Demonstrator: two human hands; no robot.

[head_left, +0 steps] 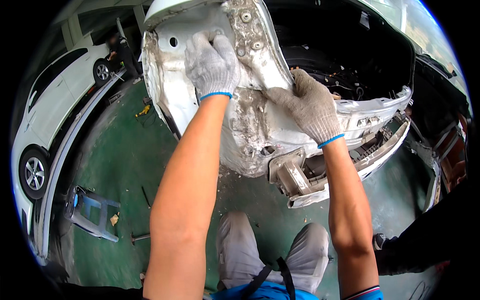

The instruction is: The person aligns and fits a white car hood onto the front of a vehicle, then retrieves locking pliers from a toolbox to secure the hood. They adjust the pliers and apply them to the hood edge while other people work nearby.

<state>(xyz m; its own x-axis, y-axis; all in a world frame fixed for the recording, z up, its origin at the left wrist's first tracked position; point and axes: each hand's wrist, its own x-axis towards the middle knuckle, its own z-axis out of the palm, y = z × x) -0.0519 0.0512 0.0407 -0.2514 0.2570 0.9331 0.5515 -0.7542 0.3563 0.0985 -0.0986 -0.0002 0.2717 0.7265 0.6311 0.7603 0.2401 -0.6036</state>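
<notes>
In front of me stands the bare rear corner of a white car body (255,115), its metal scuffed and caked with brown dirt. My left hand (212,65), in a grey knit glove with a blue cuff, presses against the quarter panel. Its fingers are curled, and whatever they may hold is hidden. The edge beside the trunk opening is in the grip of my right hand (310,107), gloved alike. That hand's thumb lies across the metal toward the left, with the other fingers bent over the edge.
Below the trunk sill hangs a battered bumper beam (360,165). A grey-blue step stool (95,215), a hammer (140,237) and a yellow tool (143,111) are on the green floor. At left, a white car (65,95) stands by a rail, with a person (124,55) behind it. Another person's dark-clothed leg (415,240) is at right.
</notes>
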